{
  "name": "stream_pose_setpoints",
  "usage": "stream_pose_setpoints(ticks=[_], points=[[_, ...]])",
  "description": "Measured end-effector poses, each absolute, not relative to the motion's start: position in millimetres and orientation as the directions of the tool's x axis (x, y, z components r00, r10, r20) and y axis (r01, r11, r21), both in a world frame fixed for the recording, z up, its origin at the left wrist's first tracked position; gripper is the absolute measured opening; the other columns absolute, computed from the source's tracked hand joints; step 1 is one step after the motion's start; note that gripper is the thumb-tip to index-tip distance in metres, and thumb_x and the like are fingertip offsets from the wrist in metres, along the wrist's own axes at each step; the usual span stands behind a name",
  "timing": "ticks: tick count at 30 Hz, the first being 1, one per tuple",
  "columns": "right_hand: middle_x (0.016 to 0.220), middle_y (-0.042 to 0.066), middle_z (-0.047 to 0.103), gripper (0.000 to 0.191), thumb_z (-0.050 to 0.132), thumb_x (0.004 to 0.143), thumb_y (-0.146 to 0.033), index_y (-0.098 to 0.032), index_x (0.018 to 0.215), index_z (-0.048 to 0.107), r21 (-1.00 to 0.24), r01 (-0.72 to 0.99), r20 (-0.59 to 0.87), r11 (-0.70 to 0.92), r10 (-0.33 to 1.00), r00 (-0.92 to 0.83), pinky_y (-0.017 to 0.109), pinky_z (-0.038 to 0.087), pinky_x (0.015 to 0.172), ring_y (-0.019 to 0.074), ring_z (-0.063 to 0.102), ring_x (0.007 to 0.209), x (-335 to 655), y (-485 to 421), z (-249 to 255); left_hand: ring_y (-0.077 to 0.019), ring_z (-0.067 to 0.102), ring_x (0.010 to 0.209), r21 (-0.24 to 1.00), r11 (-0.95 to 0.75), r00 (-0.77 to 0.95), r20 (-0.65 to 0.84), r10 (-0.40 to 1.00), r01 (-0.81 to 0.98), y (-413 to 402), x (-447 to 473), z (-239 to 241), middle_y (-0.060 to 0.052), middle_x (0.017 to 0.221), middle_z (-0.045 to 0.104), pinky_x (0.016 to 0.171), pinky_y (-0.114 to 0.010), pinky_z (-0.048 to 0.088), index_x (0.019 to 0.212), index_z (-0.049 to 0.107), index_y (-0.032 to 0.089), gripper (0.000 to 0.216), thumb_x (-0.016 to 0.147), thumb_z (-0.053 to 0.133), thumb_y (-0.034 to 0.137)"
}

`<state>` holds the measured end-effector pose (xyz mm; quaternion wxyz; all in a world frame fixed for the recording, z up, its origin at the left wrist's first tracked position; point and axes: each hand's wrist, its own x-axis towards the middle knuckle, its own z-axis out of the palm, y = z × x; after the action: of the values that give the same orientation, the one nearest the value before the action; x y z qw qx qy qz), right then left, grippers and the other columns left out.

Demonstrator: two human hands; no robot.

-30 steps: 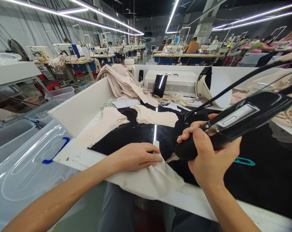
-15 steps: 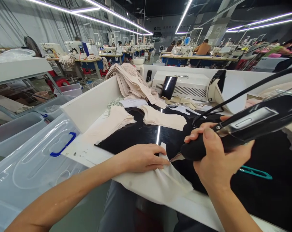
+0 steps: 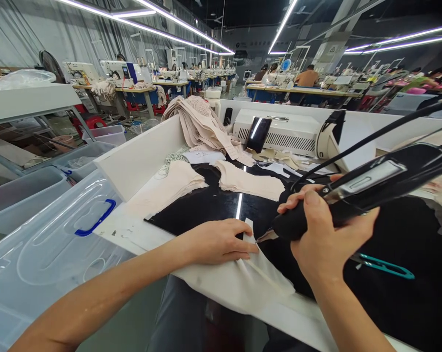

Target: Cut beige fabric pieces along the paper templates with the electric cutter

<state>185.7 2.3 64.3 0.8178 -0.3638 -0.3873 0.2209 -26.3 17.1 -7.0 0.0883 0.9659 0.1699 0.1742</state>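
Observation:
My left hand (image 3: 217,242) lies flat, fingers stretched out, pressing a piece of cream fabric (image 3: 239,281) onto the black work surface (image 3: 213,205) at the table's front edge. My right hand (image 3: 325,239) is wrapped round a black corded hand tool (image 3: 356,195) with a silver panel. The tool's metal tip touches the fabric just right of my left fingertips. The tool's cable runs up to the right.
Stacks of cream fabric pieces (image 3: 250,183) and a heap of fabric (image 3: 202,124) lie further back, by a white machine (image 3: 283,132) and a dark phone (image 3: 257,134). Teal thread snips (image 3: 384,265) lie at right. Clear plastic bins (image 3: 52,244) stand at left. People work at distant sewing tables.
My view has shifted slightly, so everything sits a little further right. Both hands keep their hold; the tool's tip stays at the fabric.

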Motion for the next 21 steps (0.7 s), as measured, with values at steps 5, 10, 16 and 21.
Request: stream_pose_setpoints(ticks=[5,10,16,21], points=[[0.085,-0.014,0.074,0.055,0.103,0.077,-0.036,-0.034,0.116,0.065,-0.758,-0.088,0.472,0.647,0.636,0.61,0.033,0.061,0.055,0.0149,0.067,0.059,185,6,63,-0.0294,0.085,0.139,0.243,-0.926,0.876,0.324,0.357,0.288,17,-27,-8,-0.016,0.157,0.082,0.118,-0.037,0.071,0.155,0.091,0.029,0.029,0.128,0.08,0.032],[0.084,-0.014,0.076,0.051,0.103,0.088,-0.045,-0.033,0.116,0.062,-0.766,-0.035,0.522,0.642,0.653,0.548,0.033,0.066,0.059,0.0147,0.07,0.057,184,11,57,-0.0309,0.084,0.14,0.286,-0.911,0.87,0.314,0.381,0.296,17,-32,-5,-0.017,0.159,0.081,0.122,-0.041,0.071,0.154,0.091,0.028,0.03,0.128,0.077,0.031],[0.088,-0.009,0.077,0.066,0.113,0.083,-0.063,-0.033,0.115,0.063,-0.745,0.016,0.568,0.667,0.62,0.541,0.039,0.07,0.06,0.0182,0.071,0.06,197,13,58,-0.0277,0.085,0.134,0.438,-0.826,0.823,0.275,0.497,0.353,16,-33,6,-0.013,0.149,0.086,0.122,-0.039,0.07,0.154,0.09,0.023,0.033,0.134,0.067,0.035],[0.104,-0.004,0.081,0.065,0.111,0.087,-0.071,-0.034,0.119,0.069,-0.768,0.128,0.592,0.628,0.618,0.517,0.046,0.077,0.08,0.0228,0.078,0.08,230,7,63,-0.0287,0.084,0.134,0.335,-0.827,0.791,0.279,0.544,0.451,6,-17,11,-0.013,0.139,0.085,0.123,-0.042,0.07,0.14,0.09,0.019,0.03,0.134,0.066,0.036]])
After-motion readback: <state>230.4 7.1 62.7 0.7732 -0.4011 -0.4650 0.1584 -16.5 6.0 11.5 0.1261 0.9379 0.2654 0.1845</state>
